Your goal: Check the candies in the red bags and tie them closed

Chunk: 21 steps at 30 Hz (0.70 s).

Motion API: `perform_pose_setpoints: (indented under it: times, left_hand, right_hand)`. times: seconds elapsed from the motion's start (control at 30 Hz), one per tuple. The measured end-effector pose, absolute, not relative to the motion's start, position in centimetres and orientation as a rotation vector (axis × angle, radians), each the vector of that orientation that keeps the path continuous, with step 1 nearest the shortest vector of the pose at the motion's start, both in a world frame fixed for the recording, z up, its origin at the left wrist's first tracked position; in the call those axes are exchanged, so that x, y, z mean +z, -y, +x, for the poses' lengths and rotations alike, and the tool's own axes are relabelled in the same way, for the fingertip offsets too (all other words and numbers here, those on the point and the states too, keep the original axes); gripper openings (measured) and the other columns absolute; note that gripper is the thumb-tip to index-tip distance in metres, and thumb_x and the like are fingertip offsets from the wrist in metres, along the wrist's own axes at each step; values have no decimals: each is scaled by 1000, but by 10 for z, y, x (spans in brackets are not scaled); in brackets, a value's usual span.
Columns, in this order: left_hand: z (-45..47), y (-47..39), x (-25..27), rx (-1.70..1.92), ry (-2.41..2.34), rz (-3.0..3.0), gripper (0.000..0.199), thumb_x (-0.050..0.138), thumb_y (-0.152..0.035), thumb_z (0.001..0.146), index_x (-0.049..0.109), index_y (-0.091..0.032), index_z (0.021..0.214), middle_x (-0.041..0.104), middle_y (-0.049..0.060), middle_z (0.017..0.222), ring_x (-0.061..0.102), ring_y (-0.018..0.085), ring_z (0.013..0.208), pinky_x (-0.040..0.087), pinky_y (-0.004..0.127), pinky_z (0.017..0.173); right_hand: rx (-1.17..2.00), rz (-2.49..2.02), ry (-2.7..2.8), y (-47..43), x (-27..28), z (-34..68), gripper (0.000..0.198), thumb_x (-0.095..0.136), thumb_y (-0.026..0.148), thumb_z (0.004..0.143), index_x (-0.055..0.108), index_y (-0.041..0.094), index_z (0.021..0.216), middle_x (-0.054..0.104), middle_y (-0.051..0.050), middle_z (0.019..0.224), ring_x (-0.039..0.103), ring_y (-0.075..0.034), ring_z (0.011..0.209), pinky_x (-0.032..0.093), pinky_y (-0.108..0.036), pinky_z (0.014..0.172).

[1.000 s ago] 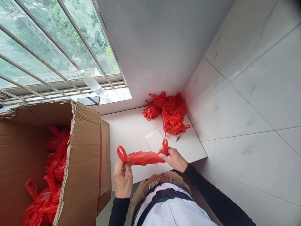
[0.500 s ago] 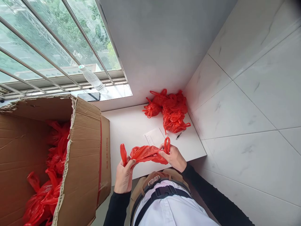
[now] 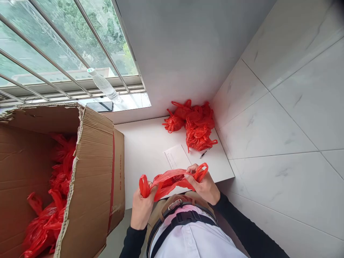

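Note:
A red plastic bag [image 3: 172, 178] is stretched sideways between my two hands, over the near edge of the white table [image 3: 142, 143]. My left hand [image 3: 143, 208] is closed on the bag's left side, with one handle loop standing up above the fingers. At the other side my right hand [image 3: 204, 184] pinches the bag below its right handle loop. The bag's mouth gapes slightly between them. Past the hands lie a sheet of paper with writing [image 3: 176, 156] and a pen [image 3: 204, 153]. A heap of red plastic bags [image 3: 197, 123] sits in the far corner.
At left a large open cardboard box [image 3: 94, 172] holds more red bags [image 3: 51, 215]. A water bottle [image 3: 103, 85] and a phone [image 3: 99, 106] lie on the sill by the barred window. A grey wall and a tiled wall [image 3: 279, 143] bound the table.
Both hands have moved slightly toward my body, the right one also further right. The bag is spread wider and its mouth has opened somewhat.

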<state>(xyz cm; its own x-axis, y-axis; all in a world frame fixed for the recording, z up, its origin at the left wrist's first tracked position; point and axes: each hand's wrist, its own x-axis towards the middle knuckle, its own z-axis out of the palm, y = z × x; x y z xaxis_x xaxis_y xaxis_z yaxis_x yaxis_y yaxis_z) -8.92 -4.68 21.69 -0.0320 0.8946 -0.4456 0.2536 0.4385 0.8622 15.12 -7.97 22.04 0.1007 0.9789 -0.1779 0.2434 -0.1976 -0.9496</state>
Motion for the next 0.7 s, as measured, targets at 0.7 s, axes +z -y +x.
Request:
perform_pose_setpoints:
  times: [0.7]
  left_hand:
    - [-90,49,224,968,-1614,1084,49,57,-58,95,56,-19,66,49,-1,66,44,14,64,42,24,61]
  right_hand:
    - [1068,-1592,1419,84,227,147,38,56,14,91,60,26,127,68,-3,108,67,-19,97,53,-34,92]
